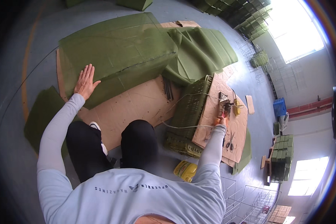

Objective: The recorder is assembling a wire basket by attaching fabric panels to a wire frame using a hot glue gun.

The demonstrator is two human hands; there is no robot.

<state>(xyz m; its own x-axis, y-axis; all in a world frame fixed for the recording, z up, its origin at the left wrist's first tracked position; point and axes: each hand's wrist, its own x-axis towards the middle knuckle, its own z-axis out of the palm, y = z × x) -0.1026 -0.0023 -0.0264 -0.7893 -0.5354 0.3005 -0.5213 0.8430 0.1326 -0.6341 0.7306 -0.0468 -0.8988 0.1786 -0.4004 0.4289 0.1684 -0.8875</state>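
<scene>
While the person knelt on flattened brown cardboard sheets (138, 102) spread over the grey floor, the left hand (85, 81) lay flat, fingers spread, against the lower front face of a large box-shaped frame covered in olive-green mesh fabric (117, 52); it gripped nothing. The right hand (221, 120) reached out to the far side, resting at the edge of a brown cardboard piece (212, 123) laid over an upturned dark green plastic crate (188, 112). Its fingers were too small and partly hidden behind the sleeve to tell whether they were closed on anything; they sat just beside a small cluttered tool of metal and red parts (224, 104), whose exact kind could not be made out. A pale cord (183, 127) ran from near that hand across the crate. A pair of scissors (230, 143) lay further along the same cardboard, and a yellow roll-like object (237, 107) sat beside the tool. Behind the frame, folded olive-green fabric (203, 52) was draped on the floor. A yellow plastic container (185, 170) showed below the right elbow, partly cut off by the sleeve. Wire cages (246, 201) and stacked green crates (282, 156) stood off to the right, bent by the lens.
</scene>
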